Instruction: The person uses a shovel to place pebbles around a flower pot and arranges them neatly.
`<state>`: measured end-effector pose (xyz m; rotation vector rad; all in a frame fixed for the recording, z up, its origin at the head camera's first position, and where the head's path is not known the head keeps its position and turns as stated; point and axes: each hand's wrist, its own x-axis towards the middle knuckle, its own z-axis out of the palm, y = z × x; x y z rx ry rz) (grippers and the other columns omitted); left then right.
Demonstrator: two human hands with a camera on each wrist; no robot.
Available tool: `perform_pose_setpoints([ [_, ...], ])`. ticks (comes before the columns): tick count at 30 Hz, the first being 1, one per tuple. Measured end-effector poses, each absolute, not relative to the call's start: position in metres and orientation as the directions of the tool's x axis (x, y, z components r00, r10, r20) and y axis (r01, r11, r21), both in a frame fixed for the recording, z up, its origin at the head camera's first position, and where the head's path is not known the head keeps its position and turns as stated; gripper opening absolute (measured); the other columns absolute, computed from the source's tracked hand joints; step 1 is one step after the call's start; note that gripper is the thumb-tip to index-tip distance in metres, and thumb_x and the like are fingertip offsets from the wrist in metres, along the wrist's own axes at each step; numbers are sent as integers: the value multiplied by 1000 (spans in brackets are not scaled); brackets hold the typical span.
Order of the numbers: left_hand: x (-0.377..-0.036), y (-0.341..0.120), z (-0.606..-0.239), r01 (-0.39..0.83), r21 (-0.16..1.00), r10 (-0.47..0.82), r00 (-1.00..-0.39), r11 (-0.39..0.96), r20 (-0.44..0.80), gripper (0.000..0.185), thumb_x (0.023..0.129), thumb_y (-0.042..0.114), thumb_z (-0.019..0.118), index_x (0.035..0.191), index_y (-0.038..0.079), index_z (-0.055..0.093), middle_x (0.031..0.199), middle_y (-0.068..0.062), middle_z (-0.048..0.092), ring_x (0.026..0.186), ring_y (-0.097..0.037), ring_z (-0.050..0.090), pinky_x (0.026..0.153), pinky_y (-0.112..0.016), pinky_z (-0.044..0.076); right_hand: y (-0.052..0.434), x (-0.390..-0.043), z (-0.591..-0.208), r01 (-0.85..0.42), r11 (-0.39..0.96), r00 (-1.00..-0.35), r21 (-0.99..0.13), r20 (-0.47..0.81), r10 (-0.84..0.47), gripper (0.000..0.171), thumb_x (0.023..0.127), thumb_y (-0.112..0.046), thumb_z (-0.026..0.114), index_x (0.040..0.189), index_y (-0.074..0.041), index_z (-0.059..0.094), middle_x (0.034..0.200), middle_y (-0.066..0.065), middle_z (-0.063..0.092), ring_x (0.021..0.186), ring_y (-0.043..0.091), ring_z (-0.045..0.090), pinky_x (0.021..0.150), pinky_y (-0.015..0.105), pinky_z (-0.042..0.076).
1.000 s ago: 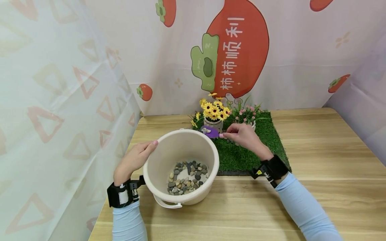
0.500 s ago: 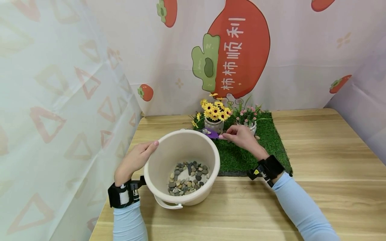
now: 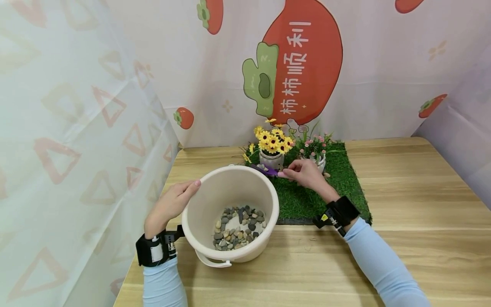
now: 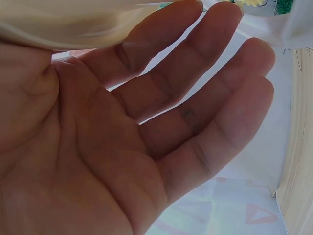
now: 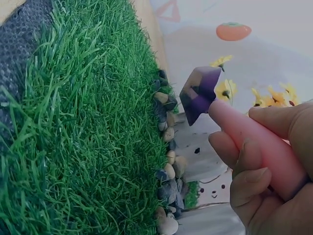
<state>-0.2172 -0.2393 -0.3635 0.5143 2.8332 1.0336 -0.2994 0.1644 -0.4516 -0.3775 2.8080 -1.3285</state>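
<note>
My left hand holds the rim of a beige bucket, thumb over the rim. In the left wrist view its four fingers extend beside the bucket's outer wall. Grey and tan pebbles lie on the bucket's bottom. My right hand grips the pink handle of a small trowel, whose purple blade points left and is tilted beside the far rim of the bucket. A few light stones show at the blade in the head view.
Behind the bucket lies a mat of artificial grass with yellow flowers in a pot and pink flowers in another. Along the mat runs a row of pebbles before the pots. A wooden table bears everything.
The trowel's purple blade has tilted, now showing narrower beside the bucket's far rim. My right wrist and forearm have shifted slightly left. Left hand and bucket stay in place.
</note>
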Motion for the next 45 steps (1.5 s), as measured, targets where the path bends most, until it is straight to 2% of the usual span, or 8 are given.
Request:
perform_pose_setpoints([
  [5, -216, -241, -363, 286, 635, 338, -940, 717, 41, 46, 107, 40, 36, 119, 11, 68, 102, -6, 74, 92, -17, 70, 82, -33, 54, 161, -294, -440, -147, 610, -975, -779, 11, -221, 27, 98, -37, 60, 106, -12, 68, 89, 13, 67, 63, 26, 59, 58, 48, 47],
  [8, -216, -241, -363, 279, 634, 333, -942, 721, 36, 46, 107, 41, 36, 119, 11, 69, 101, -5, 75, 92, -17, 70, 82, -35, 54, 160, -296, -440, -122, 604, -974, -788, -21, -225, 26, 98, -37, 60, 107, -13, 67, 90, 13, 66, 65, 29, 60, 55, 45, 46],
  [10, -215, -241, -362, 275, 631, 330, -943, 725, 32, 46, 107, 42, 36, 118, 12, 69, 100, -5, 75, 92, -17, 70, 83, -35, 54, 159, -298, -440, -124, 598, -971, -792, -26, -237, 26, 98, -36, 60, 107, -13, 67, 90, 15, 67, 67, 32, 61, 54, 37, 46],
  [12, -216, -241, -362, 274, 627, 327, -944, 730, 31, 46, 107, 42, 36, 116, 12, 69, 99, -4, 75, 92, -17, 70, 83, -36, 54, 158, -299, -440, -110, 593, -970, -798, -43, -239, 26, 98, -37, 60, 107, -13, 67, 89, 15, 67, 68, 35, 61, 53, 34, 46],
  [24, -216, -240, -361, 266, 626, 318, -948, 733, 30, 46, 106, 44, 36, 114, 14, 70, 95, -3, 75, 89, -15, 70, 81, -35, 53, 157, -303, -439, -99, 593, -965, -799, -69, -254, 26, 100, -34, 57, 106, -11, 67, 88, 17, 67, 68, 39, 62, 52, 37, 49],
  [32, -217, -241, -361, 260, 651, 333, -943, 714, 11, 47, 106, 44, 36, 117, 13, 69, 97, -4, 75, 89, -14, 70, 81, -33, 54, 158, -299, -432, -51, 522, -962, -851, -98, -254, 24, 100, -31, 56, 104, -10, 68, 91, 23, 68, 73, 48, 61, 50, 37, 50],
  [39, -217, -241, -359, 249, 622, 313, -950, 743, 6, 48, 106, 47, 35, 117, 15, 69, 99, -3, 75, 96, -17, 69, 87, -37, 52, 156, -298, -429, -11, 501, -956, -866, -137, -259, 28, 101, -34, 54, 106, -9, 67, 94, 23, 68, 76, 48, 60, 52, 36, 51],
  [45, -217, -241, -359, 246, 617, 314, -949, 747, -1, 49, 106, 46, 34, 116, 14, 70, 99, -4, 75, 95, -18, 69, 85, -37, 52, 156, -296, -423, -6, 479, -955, -878, -137, -263, 29, 101, -33, 55, 108, -7, 67, 93, 25, 68, 76, 50, 59, 51, 36, 50],
])
